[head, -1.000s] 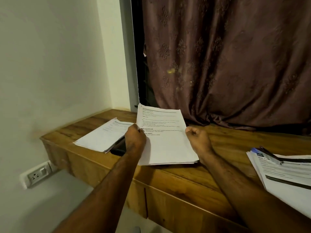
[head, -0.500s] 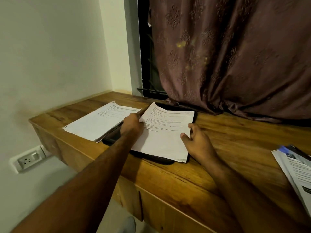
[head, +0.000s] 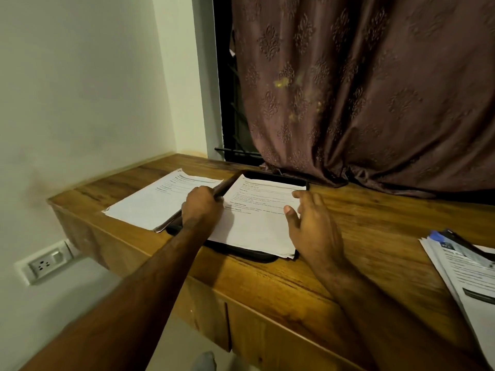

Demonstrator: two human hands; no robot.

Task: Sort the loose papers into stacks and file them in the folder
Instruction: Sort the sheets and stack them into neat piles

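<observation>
- One stack of papers (head: 257, 220) is lying inside the open dark folder (head: 273, 175), whose black edge is showing along the far side and under the near edge of the sheets; folder and stack are sitting on the wooden desk (head: 375, 223), close to the curtain.
- Filing looks like the step in hand: this stack is already in place and appears to be getting squared up before the folder takes more or gets closed.
- At the stack's left edge the left hand (head: 202, 207) is curling its fingers around what looks like a thin raised flap or divider (head: 227, 184) of the folder, closed on it and pressing near the fold.
- Over the stack's right edge the right hand (head: 310, 226) is hovering with its fingers spread apart, gripping nothing, the fingertips resting on or just above the top sheet.
- Just beside the folder, on its left, a second stack (head: 158, 199) is lying, overlapping the folder's left side.
- Well apart at the desk's right end, a third pile (head: 466, 277) is waiting with a dark pen-like item and something blue on top.
- Next, the move probably calls for laying the flap flat over the sheets, then fetching another stack without disturbing the aligned edges.
</observation>
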